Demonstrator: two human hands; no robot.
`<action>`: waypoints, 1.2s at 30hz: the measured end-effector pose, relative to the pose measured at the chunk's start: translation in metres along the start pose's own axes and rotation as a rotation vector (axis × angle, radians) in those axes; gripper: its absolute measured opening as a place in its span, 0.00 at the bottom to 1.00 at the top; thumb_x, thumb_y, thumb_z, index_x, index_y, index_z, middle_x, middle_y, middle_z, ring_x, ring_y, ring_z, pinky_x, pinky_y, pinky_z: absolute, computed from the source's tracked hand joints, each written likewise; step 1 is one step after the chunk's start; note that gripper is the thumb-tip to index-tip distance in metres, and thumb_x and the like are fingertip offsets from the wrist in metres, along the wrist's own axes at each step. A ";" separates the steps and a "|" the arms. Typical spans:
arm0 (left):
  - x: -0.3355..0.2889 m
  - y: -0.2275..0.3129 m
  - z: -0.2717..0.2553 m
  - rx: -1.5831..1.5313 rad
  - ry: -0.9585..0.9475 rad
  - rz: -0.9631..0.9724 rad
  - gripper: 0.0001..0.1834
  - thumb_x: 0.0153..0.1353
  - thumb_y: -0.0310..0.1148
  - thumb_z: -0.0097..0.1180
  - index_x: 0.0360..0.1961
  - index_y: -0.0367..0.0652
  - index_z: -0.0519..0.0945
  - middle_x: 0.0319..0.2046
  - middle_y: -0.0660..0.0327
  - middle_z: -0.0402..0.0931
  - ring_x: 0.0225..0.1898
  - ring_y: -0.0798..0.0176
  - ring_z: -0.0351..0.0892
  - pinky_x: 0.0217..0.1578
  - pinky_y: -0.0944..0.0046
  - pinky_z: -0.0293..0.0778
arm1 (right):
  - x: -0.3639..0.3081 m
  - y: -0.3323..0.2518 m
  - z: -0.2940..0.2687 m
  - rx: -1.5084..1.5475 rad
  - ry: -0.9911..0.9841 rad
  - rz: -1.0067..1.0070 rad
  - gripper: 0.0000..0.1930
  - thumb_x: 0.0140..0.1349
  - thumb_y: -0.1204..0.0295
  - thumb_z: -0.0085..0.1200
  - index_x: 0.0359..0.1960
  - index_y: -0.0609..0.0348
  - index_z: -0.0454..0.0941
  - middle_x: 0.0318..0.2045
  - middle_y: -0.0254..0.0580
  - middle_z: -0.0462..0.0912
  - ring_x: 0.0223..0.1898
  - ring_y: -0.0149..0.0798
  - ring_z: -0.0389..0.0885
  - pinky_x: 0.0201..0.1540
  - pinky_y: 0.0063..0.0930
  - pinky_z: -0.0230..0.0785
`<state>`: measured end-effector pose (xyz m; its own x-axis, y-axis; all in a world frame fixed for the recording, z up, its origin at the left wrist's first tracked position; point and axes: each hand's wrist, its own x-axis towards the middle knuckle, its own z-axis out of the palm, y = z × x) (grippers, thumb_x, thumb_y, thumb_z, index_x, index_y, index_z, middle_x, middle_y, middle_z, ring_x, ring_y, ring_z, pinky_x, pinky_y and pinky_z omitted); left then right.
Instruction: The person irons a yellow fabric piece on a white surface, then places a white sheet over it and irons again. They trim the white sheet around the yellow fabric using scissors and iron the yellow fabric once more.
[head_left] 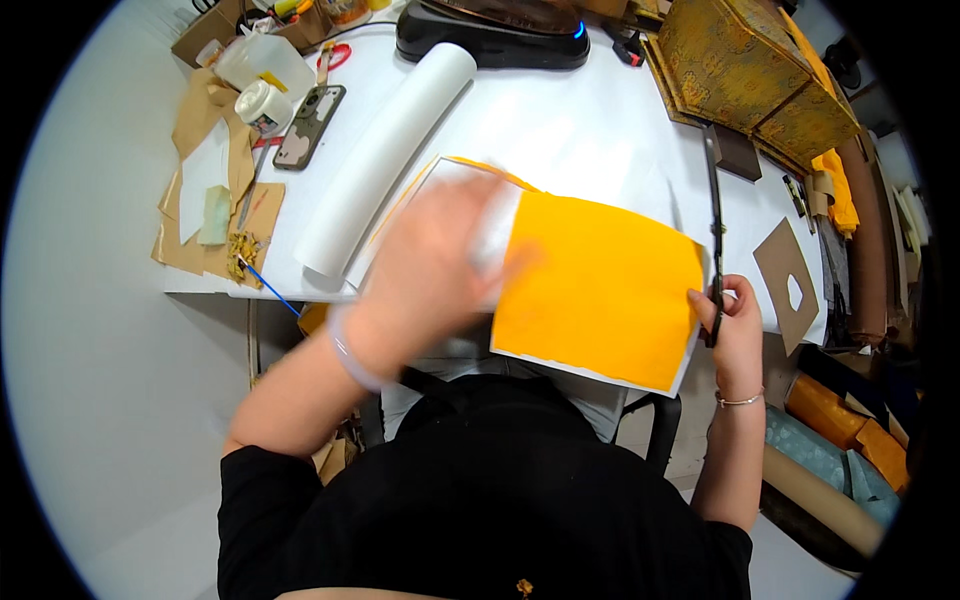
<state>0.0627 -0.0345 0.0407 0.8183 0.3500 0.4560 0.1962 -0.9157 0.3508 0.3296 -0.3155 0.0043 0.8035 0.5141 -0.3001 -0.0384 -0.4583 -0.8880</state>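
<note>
Our right grip [738, 325] holds black scissors [717, 230] at the right edge of the yellow sheet [600, 290], which reaches past the table's [570, 130] near edge. Our left grip [430, 240] blurs over the sheet's left edge; we cannot tell whether it holds anything. The white jar's [264, 107] printing is too small for us to read.

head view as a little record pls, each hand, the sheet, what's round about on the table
left hand: motion-blurred, overlapping the yellow sheet's left side in view; grip unclear
right hand: holds black scissors, thumb at the sheet's right edge
yellow sheet: white shows along its lower and right edges
left on table: white roll, phone, white jar
right on table: gold-patterned box, brown card with a cutout
</note>
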 end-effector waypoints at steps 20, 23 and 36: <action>-0.097 -0.042 -0.201 -0.053 0.106 -0.711 0.44 0.55 0.36 0.74 0.72 0.35 0.70 0.58 0.46 0.81 0.58 0.51 0.82 0.61 0.54 0.77 | 0.090 0.070 -0.101 -0.010 0.330 -0.276 0.17 0.69 0.68 0.71 0.51 0.53 0.74 0.25 0.21 0.76 0.24 0.18 0.68 0.25 0.18 0.55; -0.143 -0.001 -0.259 0.487 0.226 -0.621 0.42 0.55 0.34 0.73 0.71 0.38 0.71 0.58 0.50 0.81 0.57 0.54 0.83 0.59 0.56 0.78 | 0.112 0.063 -0.092 -0.086 0.329 -0.271 0.17 0.69 0.66 0.72 0.49 0.53 0.74 0.24 0.21 0.75 0.21 0.18 0.67 0.24 0.17 0.55; -0.196 0.062 -0.364 0.279 0.548 -0.901 0.34 0.60 0.37 0.73 0.65 0.36 0.77 0.53 0.58 0.83 0.52 0.62 0.82 0.55 0.60 0.79 | 0.172 0.040 -0.043 -0.041 0.180 -0.326 0.18 0.71 0.63 0.71 0.50 0.54 0.74 0.28 0.25 0.79 0.24 0.19 0.69 0.25 0.17 0.58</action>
<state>-0.2821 -0.0882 0.2707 -0.0257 0.8920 0.4512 0.7751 -0.2673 0.5725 0.4914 -0.2763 -0.0675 0.8614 0.5036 0.0660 0.2581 -0.3222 -0.9108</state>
